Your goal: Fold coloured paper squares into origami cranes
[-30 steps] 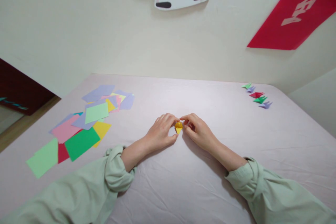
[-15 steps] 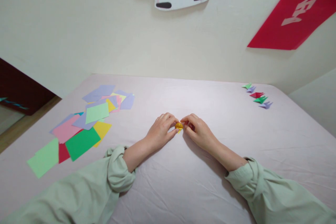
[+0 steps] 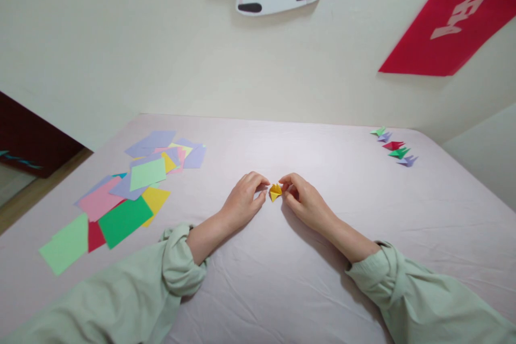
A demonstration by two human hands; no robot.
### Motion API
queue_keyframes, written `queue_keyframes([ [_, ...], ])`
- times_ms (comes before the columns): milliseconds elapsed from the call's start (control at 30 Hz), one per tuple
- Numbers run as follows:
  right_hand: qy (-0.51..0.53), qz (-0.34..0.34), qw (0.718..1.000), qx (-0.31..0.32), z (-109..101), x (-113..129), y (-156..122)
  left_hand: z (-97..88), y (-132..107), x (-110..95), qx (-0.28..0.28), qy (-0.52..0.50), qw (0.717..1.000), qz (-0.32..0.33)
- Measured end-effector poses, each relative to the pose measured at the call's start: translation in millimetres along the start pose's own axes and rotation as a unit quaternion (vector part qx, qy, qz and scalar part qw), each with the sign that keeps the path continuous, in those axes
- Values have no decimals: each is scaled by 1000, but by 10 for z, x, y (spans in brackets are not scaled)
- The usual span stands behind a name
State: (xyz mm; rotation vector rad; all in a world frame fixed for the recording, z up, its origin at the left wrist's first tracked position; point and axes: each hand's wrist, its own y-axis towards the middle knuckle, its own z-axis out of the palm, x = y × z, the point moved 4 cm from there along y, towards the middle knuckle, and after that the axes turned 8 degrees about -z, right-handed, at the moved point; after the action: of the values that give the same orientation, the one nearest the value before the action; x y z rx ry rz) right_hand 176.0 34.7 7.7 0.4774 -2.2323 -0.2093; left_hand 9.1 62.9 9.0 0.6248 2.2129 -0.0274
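Note:
A small piece of yellow folded paper (image 3: 275,192), with pointed folds, is between my two hands above the pale cloth. My left hand (image 3: 244,196) is just to its left, thumb and index finger apart, with a small gap to the paper. On the other side my right hand (image 3: 306,200) has its fingers curled in, and their tips meet the paper's right edge. The exact hold of these fingertips is partly hidden.
Loose coloured paper sheets (image 3: 124,220) lie overlapping on the left of the cloth-covered table (image 3: 250,290). At the far right stands a slanting row of several small folded paper figures (image 3: 396,145) in green, purple and red. A wall (image 3: 282,75) rises behind the table.
My left thumb and index finger have come off the yellow paper and moved slightly left. The paper now shows its pointed folds instead of a rounded shape. My right hand has barely moved.

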Motion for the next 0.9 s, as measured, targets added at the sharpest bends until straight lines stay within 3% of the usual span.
queue_keyframes([
  [367, 49, 22, 999, -11, -20, 35, 12, 98, -3, -93, -6, 91, 996, 1],
  [900, -6, -7, 1000, -18, -51, 2, 5, 63, -21, -15, 9, 54, 998, 21],
])
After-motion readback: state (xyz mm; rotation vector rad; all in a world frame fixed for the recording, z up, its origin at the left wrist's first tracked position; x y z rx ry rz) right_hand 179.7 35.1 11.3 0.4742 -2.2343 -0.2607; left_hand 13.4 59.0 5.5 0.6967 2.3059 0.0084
